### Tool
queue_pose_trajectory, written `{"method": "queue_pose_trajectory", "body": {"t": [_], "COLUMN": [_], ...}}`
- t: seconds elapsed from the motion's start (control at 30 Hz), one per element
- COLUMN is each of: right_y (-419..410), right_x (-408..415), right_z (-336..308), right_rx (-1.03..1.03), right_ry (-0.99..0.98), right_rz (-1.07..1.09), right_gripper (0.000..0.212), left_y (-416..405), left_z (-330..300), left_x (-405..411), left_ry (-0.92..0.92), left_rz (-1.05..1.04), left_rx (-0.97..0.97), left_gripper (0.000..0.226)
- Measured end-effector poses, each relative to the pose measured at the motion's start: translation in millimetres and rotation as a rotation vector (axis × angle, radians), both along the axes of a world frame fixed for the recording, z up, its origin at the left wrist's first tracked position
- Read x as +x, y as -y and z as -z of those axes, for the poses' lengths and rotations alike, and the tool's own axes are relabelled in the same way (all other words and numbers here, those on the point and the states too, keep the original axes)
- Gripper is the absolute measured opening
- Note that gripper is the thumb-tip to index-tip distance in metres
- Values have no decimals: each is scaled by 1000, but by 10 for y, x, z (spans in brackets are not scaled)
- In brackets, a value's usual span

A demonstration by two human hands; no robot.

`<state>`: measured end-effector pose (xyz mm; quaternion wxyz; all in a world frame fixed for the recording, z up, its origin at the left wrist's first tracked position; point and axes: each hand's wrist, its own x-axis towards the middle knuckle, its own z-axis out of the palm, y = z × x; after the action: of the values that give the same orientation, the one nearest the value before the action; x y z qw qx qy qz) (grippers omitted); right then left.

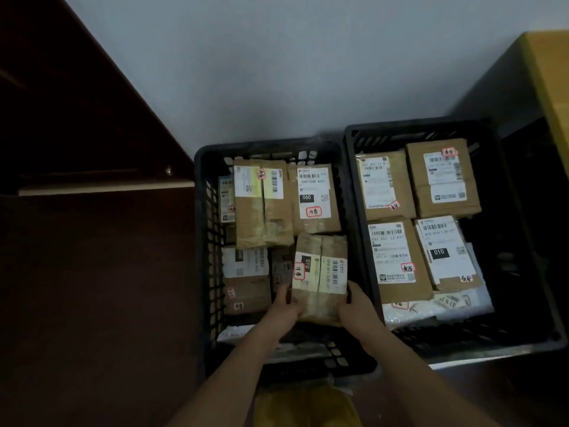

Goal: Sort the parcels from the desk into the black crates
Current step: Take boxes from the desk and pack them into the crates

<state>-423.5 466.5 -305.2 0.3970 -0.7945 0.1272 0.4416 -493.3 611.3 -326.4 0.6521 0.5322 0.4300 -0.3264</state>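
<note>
Two black crates stand side by side on the floor against the wall. Over the left crate (201, 229) I hold a brown cardboard parcel (318, 291) with a white "010" label. My left hand (284, 305) grips its lower left edge and my right hand (354, 303) grips its lower right edge. Beneath and around it lie several brown labelled parcels, among them one marked "060" (314, 198). The right crate (508, 229) holds several labelled parcels too, such as the box at its back right (443, 177), with white plastic mailers (431, 306) at its front.
A dark brown wooden cabinet (77, 149) fills the left side. A yellowish desk edge (551, 87) rises at the upper right. The pale wall (277, 72) is right behind the crates. Something yellow (304, 408) shows at the bottom centre.
</note>
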Motion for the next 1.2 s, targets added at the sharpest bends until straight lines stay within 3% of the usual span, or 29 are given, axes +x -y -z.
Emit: {"method": "queue_pose_trajectory", "body": {"t": [0.27,0.4,0.6,0.77,0.9,1.0,1.1,1.2], "right_y": [7,-10,47,20,-122,-252,-298,-268], "right_x": [-46,-2,-58,17,-12,31,46,-28], "right_z": [355,506,547,460,484,393,308,289], "right_rx": [-60,-111,-67,-302,-472,-465,-473,-502], "right_ry": [184,200,281,434,637,515,446,396], "right_rz": [-201,-384,-448,-831,-928,-1003,-1079,-1113], "right_gripper": [82,77,71,94,67,36,31,39], "left_y": [57,134,161,275,304,309,347,373], "left_z": [553,670,745,692,714,653,601,540], "left_x": [-174,-164,-160,-211,-145,-124,-124,-50], "left_ry": [-11,7,84,121,149,170,180,166], "left_rz": [279,274,259,149,93,115,113,139], "left_rx": [106,201,278,367,401,429,482,551], "left_gripper": [57,59,52,37,37,35,30,21]}}
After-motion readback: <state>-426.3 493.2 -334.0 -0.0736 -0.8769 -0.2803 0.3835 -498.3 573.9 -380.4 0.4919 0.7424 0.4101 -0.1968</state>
